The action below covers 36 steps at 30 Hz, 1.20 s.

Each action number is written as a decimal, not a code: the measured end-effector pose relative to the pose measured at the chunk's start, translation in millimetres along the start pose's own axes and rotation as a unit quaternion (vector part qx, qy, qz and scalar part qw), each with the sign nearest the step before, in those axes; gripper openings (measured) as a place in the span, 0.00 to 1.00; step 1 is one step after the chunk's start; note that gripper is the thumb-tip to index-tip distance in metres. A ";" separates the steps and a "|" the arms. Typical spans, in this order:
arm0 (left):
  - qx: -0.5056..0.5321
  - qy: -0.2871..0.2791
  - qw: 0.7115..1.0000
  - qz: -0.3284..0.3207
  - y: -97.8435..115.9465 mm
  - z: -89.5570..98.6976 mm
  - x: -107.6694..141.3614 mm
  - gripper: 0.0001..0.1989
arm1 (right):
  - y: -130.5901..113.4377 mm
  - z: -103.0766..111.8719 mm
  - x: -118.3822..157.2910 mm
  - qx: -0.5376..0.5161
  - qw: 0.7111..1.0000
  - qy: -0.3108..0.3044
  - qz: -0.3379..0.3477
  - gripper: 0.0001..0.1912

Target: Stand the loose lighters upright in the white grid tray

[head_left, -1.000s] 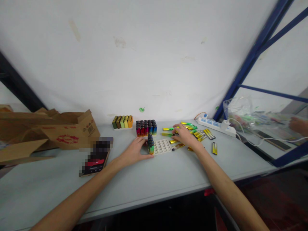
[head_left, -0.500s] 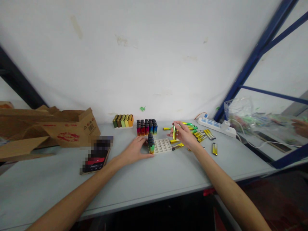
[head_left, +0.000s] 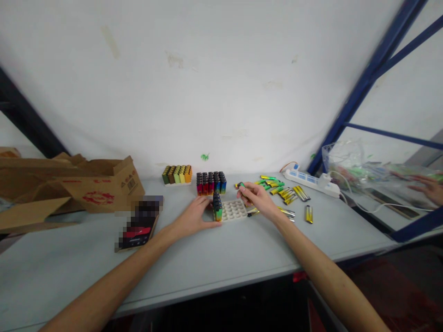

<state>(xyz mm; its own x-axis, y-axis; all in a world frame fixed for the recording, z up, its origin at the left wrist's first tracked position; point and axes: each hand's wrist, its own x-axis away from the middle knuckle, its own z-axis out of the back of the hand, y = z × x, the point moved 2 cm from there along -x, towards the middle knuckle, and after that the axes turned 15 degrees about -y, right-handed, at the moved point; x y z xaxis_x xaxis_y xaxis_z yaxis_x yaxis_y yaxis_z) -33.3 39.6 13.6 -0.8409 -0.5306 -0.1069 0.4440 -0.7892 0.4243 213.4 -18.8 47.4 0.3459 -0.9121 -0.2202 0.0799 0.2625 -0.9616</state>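
Observation:
A white tray (head_left: 235, 210) with rows of round sockets lies on the table, and one row of green-and-gold lighters (head_left: 218, 212) stands upright at its left end. My left hand (head_left: 196, 216) grips that end, thumb in front and fingers behind. Over the tray's right rear corner, my right hand (head_left: 255, 197) pinches a lighter (head_left: 241, 186); its dark top shows and the fingers hide most of its body. Loose gold and green lighters (head_left: 287, 193) are scattered right of this hand.
Behind the tray stand filled blocks of red-to-blue lighters (head_left: 211, 184) and yellow-brown lighters (head_left: 177, 175). An open cardboard box (head_left: 100, 189) and a phone (head_left: 140, 226) are at left. A power strip (head_left: 311, 182) lies back right. Beyond the blue frame (head_left: 367, 87), another person's hand (head_left: 429, 189) appears.
My right hand has moved left and slightly down toward the tray, with the lighter in its fingers. The left hand stays in place. At far right, the other person's hand has shifted.

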 end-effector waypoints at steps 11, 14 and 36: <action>0.012 0.007 1.000 0.009 -0.2 -0.3 -0.2 0.34 | 17.5 5.3 -4.1 0.123 0.987 0.105 0.011 0.26; 0.014 0.002 1.000 0.011 0.3 -0.1 -0.1 0.35 | 16.0 11.0 -1.1 0.193 0.967 0.164 0.000 0.29; 0.008 -0.004 1.000 0.011 -0.4 -1.5 -0.8 0.35 | 10.7 -9.0 0.8 0.149 0.985 0.041 0.076 0.16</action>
<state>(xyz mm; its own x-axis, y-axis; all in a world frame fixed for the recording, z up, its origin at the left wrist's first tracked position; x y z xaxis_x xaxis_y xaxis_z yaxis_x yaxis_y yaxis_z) -32.3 39.9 12.2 -0.8334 -0.5452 -0.0909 0.4574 -0.7726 0.4402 206.1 -19.5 35.5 0.2992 -0.8745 -0.3817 0.3082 0.4672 -0.8287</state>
